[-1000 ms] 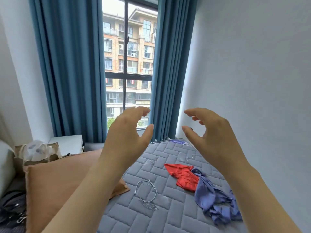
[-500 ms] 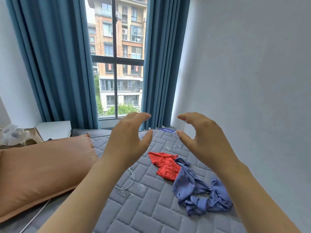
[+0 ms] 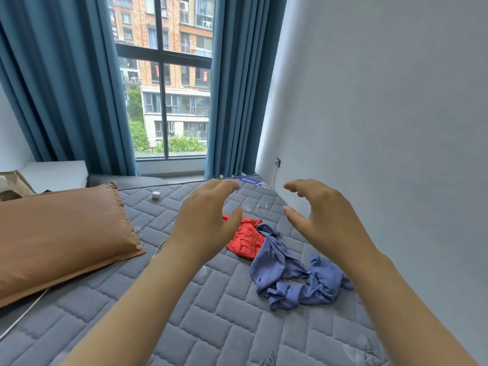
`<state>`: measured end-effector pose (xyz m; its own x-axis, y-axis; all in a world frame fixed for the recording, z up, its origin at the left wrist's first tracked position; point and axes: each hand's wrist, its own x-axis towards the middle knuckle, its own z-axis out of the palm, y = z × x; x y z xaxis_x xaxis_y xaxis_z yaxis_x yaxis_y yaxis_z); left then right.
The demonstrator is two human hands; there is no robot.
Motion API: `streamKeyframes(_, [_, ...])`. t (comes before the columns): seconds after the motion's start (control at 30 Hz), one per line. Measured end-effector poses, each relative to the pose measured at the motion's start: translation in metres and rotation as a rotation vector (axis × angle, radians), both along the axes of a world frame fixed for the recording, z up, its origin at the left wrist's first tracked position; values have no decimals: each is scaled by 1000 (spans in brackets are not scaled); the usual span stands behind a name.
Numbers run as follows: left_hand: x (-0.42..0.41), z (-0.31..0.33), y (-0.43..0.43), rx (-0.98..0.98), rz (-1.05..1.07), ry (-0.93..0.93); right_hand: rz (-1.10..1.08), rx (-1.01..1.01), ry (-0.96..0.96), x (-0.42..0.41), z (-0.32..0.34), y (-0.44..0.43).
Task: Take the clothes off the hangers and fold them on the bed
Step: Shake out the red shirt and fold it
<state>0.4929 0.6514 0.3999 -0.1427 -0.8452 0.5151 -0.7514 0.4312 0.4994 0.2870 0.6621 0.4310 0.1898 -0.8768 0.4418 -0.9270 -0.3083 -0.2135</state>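
A crumpled red garment [image 3: 247, 240] lies on the grey quilted mattress [image 3: 211, 313], with a crumpled blue-purple garment [image 3: 290, 276] overlapping its right edge. Both my hands are raised in the air above the bed, fingers loosely curved and holding nothing. My left hand [image 3: 208, 220] hovers in front of the red garment's left part. My right hand [image 3: 319, 215] hovers above and right of the clothes. Thin clear hangers [image 3: 250, 204] seem to lie on the mattress beyond the clothes.
An orange-brown pillow [image 3: 60, 233] lies at the left of the bed. A white charger plug [image 3: 155, 195] and a white cable [image 3: 23, 313] rest on the mattress. Blue curtains [image 3: 66, 88] frame the window ahead. A grey wall [image 3: 383, 114] runs along the right.
The view has tilted downward, showing more of the mattress. Both hands have stayed raised and empty, now lower in the room and nearer the clothes.
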Motion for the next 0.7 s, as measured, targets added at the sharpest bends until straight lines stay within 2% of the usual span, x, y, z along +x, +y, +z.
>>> streamKeyframes(0.23, [-53,-15,-15,23,49,-61,53,30,-39,-56,-27,-29])
streamKeyframes(0.37, [-123,-30,-32,26,87,-68,92,46,-32,-128,-44,-54])
streamKeyframes(0.53, [-231,-54,-54,118,115,-68,145,131,14,-233,-61,-89])
streamKeyframes(0.7, [-291,-68,-65,180,177,-87,205,213,24,-292,-77,-114])
